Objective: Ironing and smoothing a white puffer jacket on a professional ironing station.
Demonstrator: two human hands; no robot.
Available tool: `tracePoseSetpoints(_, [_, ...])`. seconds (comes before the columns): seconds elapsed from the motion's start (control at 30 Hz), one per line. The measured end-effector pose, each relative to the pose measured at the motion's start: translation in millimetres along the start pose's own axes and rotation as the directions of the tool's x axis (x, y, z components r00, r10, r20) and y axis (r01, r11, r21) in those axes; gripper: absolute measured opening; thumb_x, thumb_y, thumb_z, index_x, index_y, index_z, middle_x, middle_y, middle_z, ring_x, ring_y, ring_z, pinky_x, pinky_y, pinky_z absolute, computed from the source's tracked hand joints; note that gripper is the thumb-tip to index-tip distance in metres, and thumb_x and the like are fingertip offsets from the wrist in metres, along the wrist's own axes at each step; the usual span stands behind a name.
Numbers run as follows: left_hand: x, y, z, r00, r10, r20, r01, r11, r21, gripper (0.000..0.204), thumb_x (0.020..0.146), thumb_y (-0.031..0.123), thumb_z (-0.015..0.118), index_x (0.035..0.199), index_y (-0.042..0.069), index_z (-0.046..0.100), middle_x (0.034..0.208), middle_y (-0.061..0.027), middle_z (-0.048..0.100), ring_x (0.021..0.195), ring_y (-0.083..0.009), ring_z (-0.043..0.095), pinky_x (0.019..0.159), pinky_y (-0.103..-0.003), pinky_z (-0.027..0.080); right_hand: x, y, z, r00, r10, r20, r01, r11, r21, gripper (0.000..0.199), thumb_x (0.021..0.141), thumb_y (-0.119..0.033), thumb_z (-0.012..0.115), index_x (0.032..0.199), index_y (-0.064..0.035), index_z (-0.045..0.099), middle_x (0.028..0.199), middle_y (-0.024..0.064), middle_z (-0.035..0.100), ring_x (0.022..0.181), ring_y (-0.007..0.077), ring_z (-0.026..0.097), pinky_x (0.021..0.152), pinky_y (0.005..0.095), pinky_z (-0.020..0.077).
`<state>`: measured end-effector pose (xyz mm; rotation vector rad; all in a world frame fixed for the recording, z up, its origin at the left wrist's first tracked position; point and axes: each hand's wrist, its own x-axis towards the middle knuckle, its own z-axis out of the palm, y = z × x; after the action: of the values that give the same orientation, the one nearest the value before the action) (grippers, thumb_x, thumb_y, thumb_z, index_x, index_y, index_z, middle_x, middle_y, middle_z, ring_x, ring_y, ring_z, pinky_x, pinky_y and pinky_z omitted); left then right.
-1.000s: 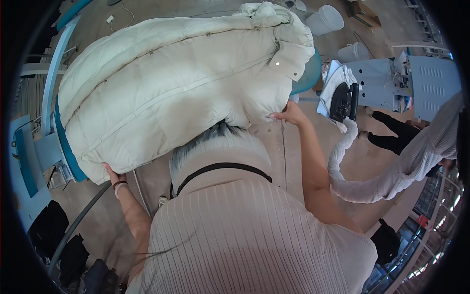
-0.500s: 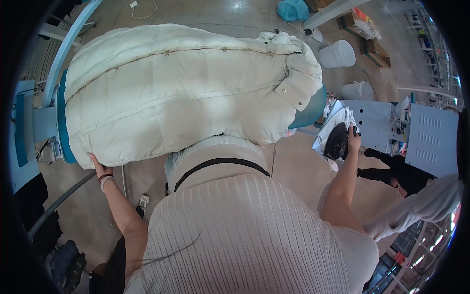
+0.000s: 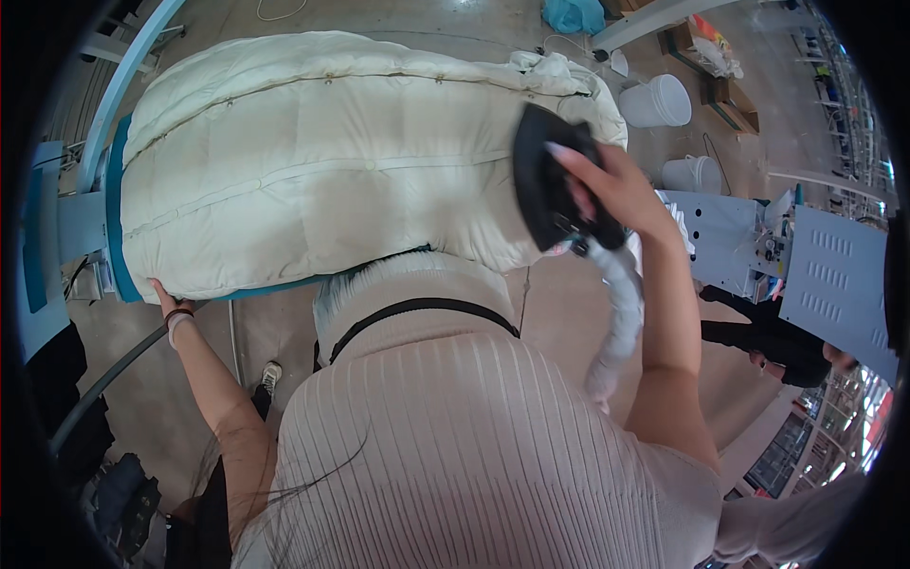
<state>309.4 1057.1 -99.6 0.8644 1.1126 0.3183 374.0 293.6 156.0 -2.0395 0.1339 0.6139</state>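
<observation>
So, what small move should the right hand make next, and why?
Perhaps lower the iron gently onto the jacket: the right hand grips it over the jacket's right end, seemingly raised, though contact is hard to judge, and the left hand is at the near left corner.

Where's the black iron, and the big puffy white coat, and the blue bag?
Black iron [image 3: 536, 180]: head view, on its dark body, left of the fingers.
Puffy white coat [image 3: 322, 194]: head view, on the middle of its quilted panel.
Blue bag [image 3: 572, 16]: head view, on its crumpled middle.
</observation>
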Motion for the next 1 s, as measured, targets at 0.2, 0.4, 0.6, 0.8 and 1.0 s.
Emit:
tracePoseSetpoints(0.2, [2.5, -6.4, -4.3, 0.997, -0.019, -0.072, 0.022, 0.999, 0.041, 0.094, 0.069, 0.067, 0.069, 0.139, 0.011, 0.042, 0.142, -0.0072, 0.044, 0.129, -0.0294, 0.042, 0.11, -0.049, 0.032, 119.0, -8.7, 74.0, 0.998, 0.024, 0.064, -0.018, 0.996, -0.087, 0.059, 0.082, -0.053, 0.067, 0.057, -0.0014, 0.053, 0.048, 0.0035, 0.05, 0.041, 0.0144, 0.05, 0.043, 0.0287, 0.042])
tracePoseSetpoints(0.4, [-6.4, -8.7, -9.6, 0.99, 0.077, -0.116, -0.076, 0.997, 0.013, 0.097, 0.072, 0.071, 0.062, 0.143, 0.01, 0.036, 0.145, -0.0078, 0.041, 0.131, -0.0305, 0.039, 0.11, -0.048, 0.031, 77.0, 63.9, -0.8, 0.935, -0.061, -0.349, -0.187, 0.752, -0.632, 0.053, 0.082, -0.047, 0.069, 0.063, -0.0002, 0.055, 0.052, 0.0045, 0.053, 0.04, 0.0146, 0.05, 0.042, 0.0289, 0.0397])
tracePoseSetpoints(0.6, [-6.9, -12.9, -12.1, 0.986, 0.081, -0.143, -0.095, 0.992, -0.089, 0.089, 0.081, 0.066, 0.057, 0.143, 0.006, 0.033, 0.144, -0.0097, 0.041, 0.129, -0.0298, 0.042, 0.107, -0.047, 0.035, 58.6, -74.9, 53.6, 0.907, -0.1, 0.41, 0.336, 0.759, -0.557, 0.049, 0.082, -0.044, 0.067, 0.084, 0.0046, 0.06, 0.067, 0.0215, 0.059, 0.066, 0.0364, 0.061, 0.062, 0.041, 0.0481])
tracePoseSetpoints(0.8, [8.5, -24.5, -24.9, 0.989, 0.099, -0.109, -0.112, 0.986, -0.124, 0.085, 0.084, 0.06, 0.058, 0.141, 0.002, 0.035, 0.14, -0.013, 0.045, 0.123, -0.0309, 0.049, 0.102, -0.047, 0.042, 168.2, -156.4, 231.2, 0.413, -0.117, 0.903, 0.904, 0.171, -0.392, 0.046, 0.079, -0.046, 0.068, 0.081, -0.0007, 0.064, 0.072, 0.0193, 0.064, 0.074, 0.0388, 0.064, 0.064, 0.0463, 0.0512])
tracePoseSetpoints(1.0, [1.0, -20.2, -9.3, 0.981, 0.067, -0.183, -0.1, 0.98, -0.173, 0.078, 0.088, 0.052, 0.059, 0.141, 0.0, 0.034, 0.139, -0.0138, 0.047, 0.124, -0.0303, 0.048, 0.105, -0.045, 0.04, 220.6, -241.3, 253.7, 0.33, -0.469, 0.819, 0.875, -0.175, -0.452, 0.046, 0.078, -0.047, 0.068, 0.08, -0.0017, 0.064, 0.074, 0.0182, 0.065, 0.076, 0.0371, 0.064, 0.067, 0.0446, 0.0515])
